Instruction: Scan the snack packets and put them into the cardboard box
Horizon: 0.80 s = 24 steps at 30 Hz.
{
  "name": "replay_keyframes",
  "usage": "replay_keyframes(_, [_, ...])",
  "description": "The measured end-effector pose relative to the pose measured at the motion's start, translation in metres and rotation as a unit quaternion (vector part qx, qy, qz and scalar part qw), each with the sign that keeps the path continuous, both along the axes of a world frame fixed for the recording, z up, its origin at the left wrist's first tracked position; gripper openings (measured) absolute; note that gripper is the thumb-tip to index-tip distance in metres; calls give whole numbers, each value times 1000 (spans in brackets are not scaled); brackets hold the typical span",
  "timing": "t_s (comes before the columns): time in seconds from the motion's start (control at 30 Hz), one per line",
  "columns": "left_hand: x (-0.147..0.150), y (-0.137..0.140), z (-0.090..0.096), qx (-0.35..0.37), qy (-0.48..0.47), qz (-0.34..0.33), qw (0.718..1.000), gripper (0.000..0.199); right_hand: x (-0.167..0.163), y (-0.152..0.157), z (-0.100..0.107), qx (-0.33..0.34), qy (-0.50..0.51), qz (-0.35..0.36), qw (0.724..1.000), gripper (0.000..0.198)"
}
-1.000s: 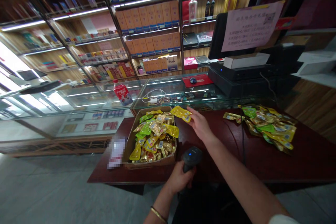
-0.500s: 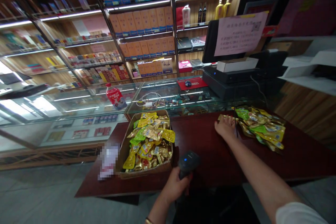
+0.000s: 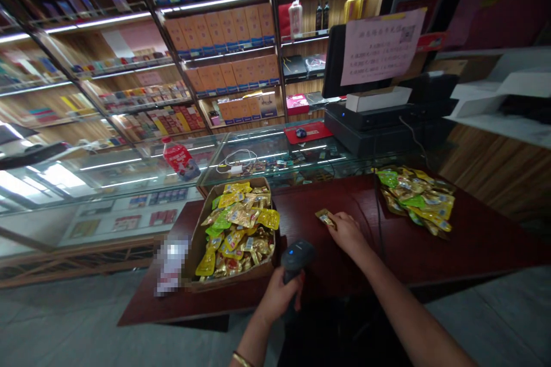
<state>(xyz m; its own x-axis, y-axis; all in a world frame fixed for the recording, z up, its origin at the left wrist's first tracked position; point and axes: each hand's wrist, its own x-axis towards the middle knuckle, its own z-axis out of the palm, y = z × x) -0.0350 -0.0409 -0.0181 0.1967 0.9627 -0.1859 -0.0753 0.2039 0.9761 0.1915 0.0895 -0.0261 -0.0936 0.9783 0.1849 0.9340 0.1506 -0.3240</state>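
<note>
My left hand is wrapped round the handle of a black barcode scanner, whose head shows a small blue light. In my right hand, a small gold snack packet is pinched and sticks out to the left above the dark red table. Left of the scanner stands an open cardboard box full of yellow, green and gold snack packets. A loose pile of similar packets lies on the table to the right of my right hand.
Beyond the table runs a glass display counter with a red bottle, a white cable and a mouse. A monitor with a pink sheet stands at the back right. A thin dark cord crosses the table.
My right hand has moved left from beside the right-hand pile toward the scanner, carrying the gold packet. My left hand still grips the scanner. The view has shifted slightly.
</note>
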Motion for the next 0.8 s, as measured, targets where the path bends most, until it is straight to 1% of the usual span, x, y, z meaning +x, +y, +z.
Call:
replay_keyframes(0.07, [0,0,0,-1,3,6,1000,45,9,3,-2,-8,25,-31,999,32])
replay_keyframes(0.13, [0,0,0,1,7,7,1000,43,16,2,-6,6,31,-47,998,33])
replay_keyframes(0.23, [0,0,0,6,7,5,1000,40,19,-5,-12,12,57,-29,998,38])
replay_keyframes(0.33, [1,0,0,9,5,2,1000,40,13,-13,-17,-17,155,-26,987,51])
replay_keyframes(0.4, [1,0,0,3,7,10,1000,42,7,-20,-21,-21,240,-21,970,45])
replay_keyframes(0.43, [0,-1,0,-1,9,16,1000,43,5,-23,-23,-11,279,-16,960,39])
replay_keyframes(0.5, [0,-1,0,-2,15,24,1000,43,2,-29,-25,32,340,-20,940,31])
replay_keyframes(0.63, [-2,-2,-1,11,14,22,1000,44,3,-38,-23,122,401,-57,906,28])
replay_keyframes(0.7, [-3,-2,-1,13,2,19,1000,48,4,-39,-21,139,410,-57,900,25])
replay_keyframes(0.8, [-3,-2,-3,9,-12,15,1000,48,4,-39,-21,138,427,-41,893,24])
